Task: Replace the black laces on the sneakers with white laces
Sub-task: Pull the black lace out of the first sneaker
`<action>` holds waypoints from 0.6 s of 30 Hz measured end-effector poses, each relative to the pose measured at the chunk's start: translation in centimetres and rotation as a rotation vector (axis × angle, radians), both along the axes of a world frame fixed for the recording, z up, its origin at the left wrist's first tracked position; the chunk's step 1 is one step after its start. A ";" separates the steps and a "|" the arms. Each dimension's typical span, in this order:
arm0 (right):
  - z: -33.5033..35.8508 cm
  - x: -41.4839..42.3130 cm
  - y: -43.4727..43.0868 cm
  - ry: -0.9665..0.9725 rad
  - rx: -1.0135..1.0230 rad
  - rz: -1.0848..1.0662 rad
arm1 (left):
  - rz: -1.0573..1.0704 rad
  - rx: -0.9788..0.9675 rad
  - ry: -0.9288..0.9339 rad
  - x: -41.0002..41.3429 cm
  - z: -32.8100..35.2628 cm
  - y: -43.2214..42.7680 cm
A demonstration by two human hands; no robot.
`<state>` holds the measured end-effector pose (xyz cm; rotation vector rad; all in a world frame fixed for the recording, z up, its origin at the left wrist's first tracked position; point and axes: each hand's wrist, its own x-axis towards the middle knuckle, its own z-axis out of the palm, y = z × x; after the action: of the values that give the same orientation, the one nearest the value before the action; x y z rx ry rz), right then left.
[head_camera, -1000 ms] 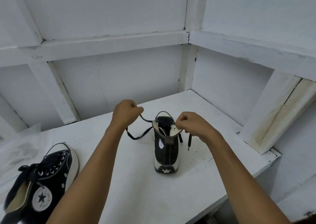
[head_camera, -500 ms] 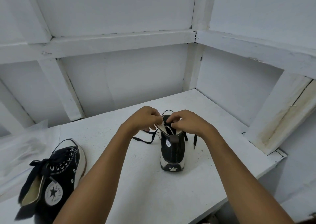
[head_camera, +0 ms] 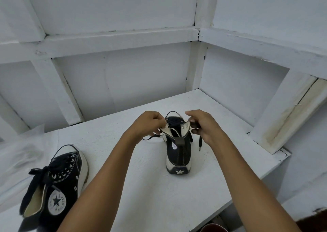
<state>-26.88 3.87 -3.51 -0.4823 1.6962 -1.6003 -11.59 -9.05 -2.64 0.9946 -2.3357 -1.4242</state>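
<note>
Head view: a white-painted corner seen from above, with both bare forearms reaching out over a table.
Shoe: a black high-top stands upright mid-table. Its heel faces the near edge and its toe points to the far wall. A white star marks the heel sole, and the collar is spread open.
Lace: a black lace is threaded through the far eyelets. One end hangs down the right side of the shoe, with its tip at the table. Another stretch lies on the table just left of the shoe.
Left hand: the fingers of the left hand are curled and pinch the left collar flap. I cannot tell whether the lace is in that pinch.
Right hand: the fingers of the right hand are curled, and thumb and forefinger pinch the lace just outside the right flap.
Second shoe: it lies tilted on its side at the near left, star patch up, well apart from the first. It is laced in black and tied in a bow.
Table: rough white paint with faint scuffs. Its near right edge runs at a slant.
Sheet: a crumpled whitish sheet lies on the far left of the table.
Room: white board walls meet in the far corner. A horizontal rail runs along both walls, crossed by uprights. The slanting post on the right shows yellow-brown stains.
</note>
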 end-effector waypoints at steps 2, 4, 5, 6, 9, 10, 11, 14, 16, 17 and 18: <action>0.0 0.3 0.3 0.135 0.090 0.020 | 0.005 0.003 0.002 0.0 0.0 0.1; 0.3 0.5 0.4 0.291 0.181 0.111 | 0.006 -0.004 0.001 0.0 0.0 0.1; 0.6 0.6 0.3 0.337 0.212 0.143 | 0.006 -0.007 0.000 0.0 0.1 0.1; 0.8 0.5 0.1 0.348 0.238 0.163 | 0.005 -0.012 -0.002 0.0 0.1 0.1; 1.3 0.1 -0.1 0.261 0.301 0.204 | 0.003 -0.035 -0.010 -0.1 0.1 0.2; 1.3 0.0 -0.2 0.242 0.307 0.209 | 0.004 -0.040 -0.013 -0.1 0.1 0.2; 1.4 0.0 -0.2 0.242 0.306 0.206 | 0.004 -0.043 -0.017 -0.1 0.1 0.2; 1.4 -0.4 -0.1 0.276 0.253 0.195 | 0.012 -0.039 -0.016 -0.1 0.3 0.1; 1.2 -0.7 -0.2 0.165 0.117 0.192 | 0.011 -0.039 -0.015 -0.1 0.4 0.1; 1.2 -0.8 -0.2 0.040 0.023 0.181 | 0.010 -0.040 -0.018 -0.1 0.5 0.1; 1.2 -0.9 -0.1 -0.091 -0.067 0.163 | 0.009 -0.041 -0.022 -0.1 0.6 0.1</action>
<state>-27.80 3.73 -2.32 -0.5584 1.5003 -1.5408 -11.66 -8.96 -2.04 1.0139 -2.3627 -1.3630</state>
